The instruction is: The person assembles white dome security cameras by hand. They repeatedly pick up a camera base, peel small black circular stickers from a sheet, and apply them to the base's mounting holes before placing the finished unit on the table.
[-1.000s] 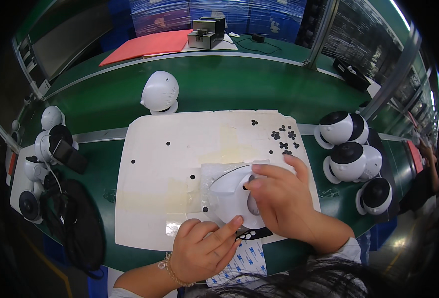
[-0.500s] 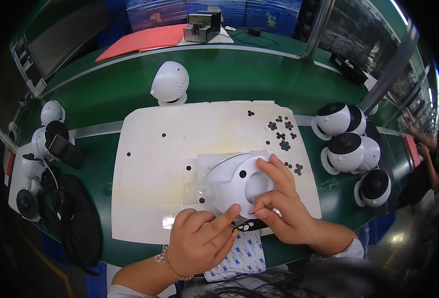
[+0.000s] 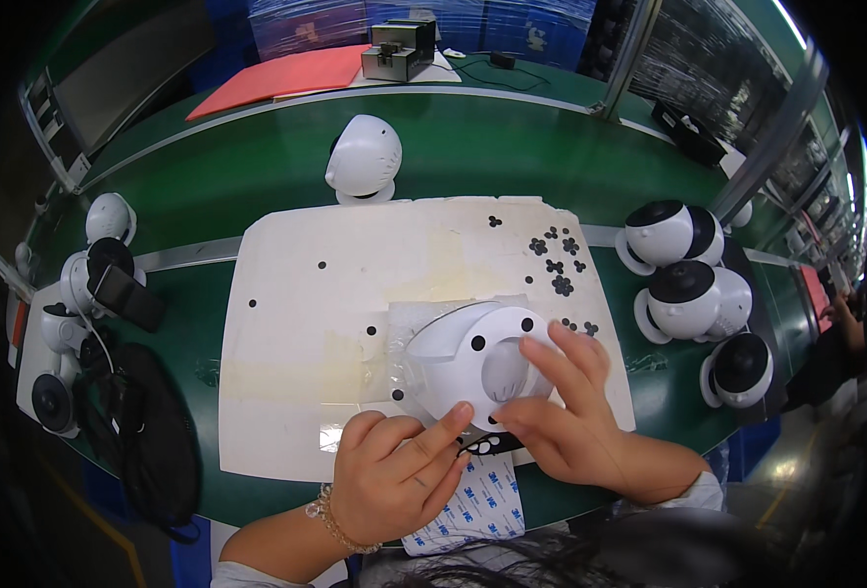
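Observation:
A white camera housing (image 3: 443,377) lies tilted on a clear plastic-wrapped pad in front of me, its round base ring (image 3: 482,338) facing up. Black round pads (image 3: 478,343) sit on that ring, one at the upper right and one by my right thumb. My right hand (image 3: 570,412) is at the ring's right side, fingers apart and slightly blurred. My left hand (image 3: 394,475) has its index fingertip against the housing's lower edge. Its other fingers are curled at a black sheet with round white holes (image 3: 492,446). Below lies a white liner with blue print (image 3: 487,505).
A white board (image 3: 296,372) covers the green table, with loose black dots and clusters (image 3: 563,285) at its upper right. White cameras stand at the right (image 3: 693,294), left (image 3: 61,328) and back (image 3: 365,157). A black bag (image 3: 154,431) lies left; a metal device (image 3: 399,49) stands behind.
My right fingers have lifted from the ring and shifted slightly right, uncovering a black pad at its upper right and another near the thumb. The camera at the back has slid right.

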